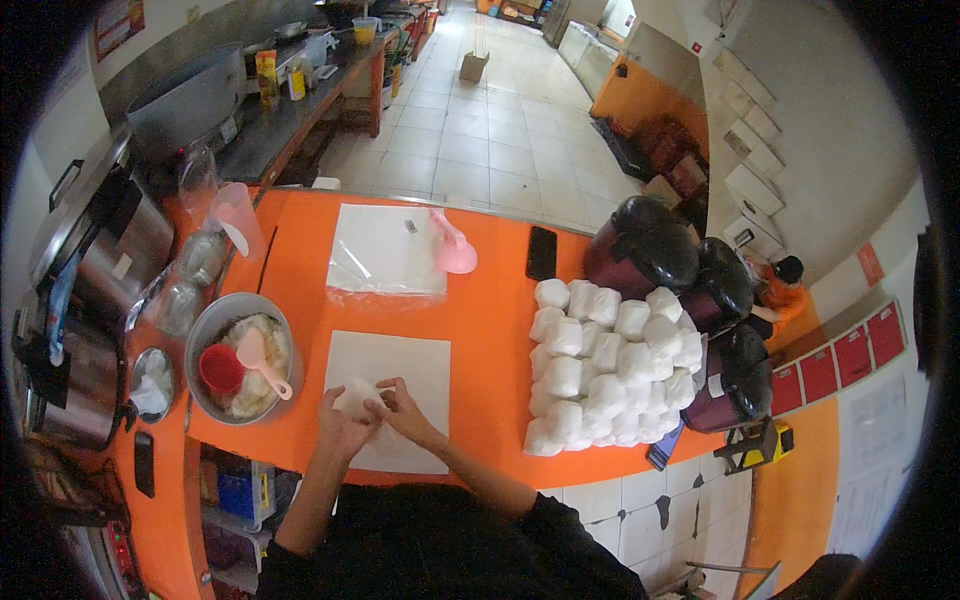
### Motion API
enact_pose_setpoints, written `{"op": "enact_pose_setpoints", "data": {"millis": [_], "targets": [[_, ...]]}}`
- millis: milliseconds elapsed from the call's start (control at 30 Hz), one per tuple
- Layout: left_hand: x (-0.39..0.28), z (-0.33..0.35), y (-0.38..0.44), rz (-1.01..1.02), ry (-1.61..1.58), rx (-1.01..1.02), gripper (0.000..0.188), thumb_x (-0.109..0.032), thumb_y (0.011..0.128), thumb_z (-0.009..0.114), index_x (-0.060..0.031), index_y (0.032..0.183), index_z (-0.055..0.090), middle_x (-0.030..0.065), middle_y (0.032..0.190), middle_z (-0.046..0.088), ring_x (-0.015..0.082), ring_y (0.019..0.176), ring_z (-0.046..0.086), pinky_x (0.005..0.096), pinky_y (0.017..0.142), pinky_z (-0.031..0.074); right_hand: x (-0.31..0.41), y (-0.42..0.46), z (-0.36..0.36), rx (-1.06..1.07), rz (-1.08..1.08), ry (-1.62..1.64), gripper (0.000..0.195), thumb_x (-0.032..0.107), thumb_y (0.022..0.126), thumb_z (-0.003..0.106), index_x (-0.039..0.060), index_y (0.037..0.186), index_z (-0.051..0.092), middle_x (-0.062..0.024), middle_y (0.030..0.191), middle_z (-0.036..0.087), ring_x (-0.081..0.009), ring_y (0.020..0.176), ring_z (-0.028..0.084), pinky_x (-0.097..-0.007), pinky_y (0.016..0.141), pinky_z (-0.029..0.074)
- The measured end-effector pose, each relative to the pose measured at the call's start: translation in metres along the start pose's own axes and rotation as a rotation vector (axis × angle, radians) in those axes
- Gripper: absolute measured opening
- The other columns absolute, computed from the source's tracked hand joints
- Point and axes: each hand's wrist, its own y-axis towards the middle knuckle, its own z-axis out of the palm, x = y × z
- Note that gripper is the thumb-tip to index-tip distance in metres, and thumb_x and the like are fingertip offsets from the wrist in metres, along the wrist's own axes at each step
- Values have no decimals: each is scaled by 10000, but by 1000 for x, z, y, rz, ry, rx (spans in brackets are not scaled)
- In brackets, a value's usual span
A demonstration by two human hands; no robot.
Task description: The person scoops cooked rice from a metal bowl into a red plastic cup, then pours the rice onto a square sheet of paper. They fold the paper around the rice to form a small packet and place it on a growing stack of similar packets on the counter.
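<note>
My left hand (pixel 343 424) holds a rounded white paper-wrapped bundle (pixel 357 397) from the left and below. The fingers of my right hand (pixel 399 411) touch the bundle's right side. Both hands are over a stack of white paper sheets (pixel 420 367) on the orange table. To the left stands a metal bowl (pixel 196 330) of cooked rice (pixel 251 401), with a red cup (pixel 222 368) and a pink rice paddle (pixel 259 358) in it. White wrapped bundles (pixel 600 360) are piled at the right. Past the sheets lies a plastic-covered paper pack (pixel 375 247) with a pink scoop (pixel 457 255) on it.
Dark lidded containers (pixel 641 247) stand behind the pile. One phone (pixel 541 253) lies near the far edge, another (pixel 664 448) at the pile's near side. Large steel pots (pixel 127 247), a pink jug (pixel 238 217) and a small metal bowl (pixel 152 384) are left. A person (pixel 784 292) in orange is far right.
</note>
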Motion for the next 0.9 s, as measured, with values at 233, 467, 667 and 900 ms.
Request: {"op": "enact_pose_setpoints", "data": {"millis": [233, 467, 667, 900], "targets": [[20, 32, -54, 305, 94, -549, 401, -196, 829, 578, -75, 1196, 470, 93, 1105, 477, 254, 989, 497, 440, 888, 432, -3, -6, -34, -107, -261, -642, 295, 176, 820, 632, 3, 1052, 580, -160, 1075, 567, -318, 997, 556, -358, 853, 458], [10, 17, -3, 1073, 1860, 157, 271, -213, 782, 620, -99, 1027, 638, 65, 1122, 578, 324, 1191, 448, 528, 1017, 314, -33, -57, -43, 154, -797, -1145, 320, 84, 819, 517, -47, 1110, 538, -218, 1186, 525, -352, 1114, 519, -414, 965, 434], [10, 21, 8, 1044, 1915, 176, 237, -223, 736, 653, -85, 928, 665, 89, 1109, 579, 350, 1191, 437, 562, 1023, 289, 16, -18, -33, -163, -112, -692, 222, 138, 804, 556, 13, 980, 607, -183, 1027, 568, -359, 953, 585, -433, 828, 488], [-1, 63, -6, 631, 1310, -401, 679, -252, 638, 763, -52, 1203, 445, 212, 1248, 384, 399, 1156, 383, 560, 953, 352, -2, -26, -19, -58, -214, -1174, 197, 134, 765, 583, 27, 925, 627, -159, 903, 543, -318, 891, 552, -424, 747, 458]]}}
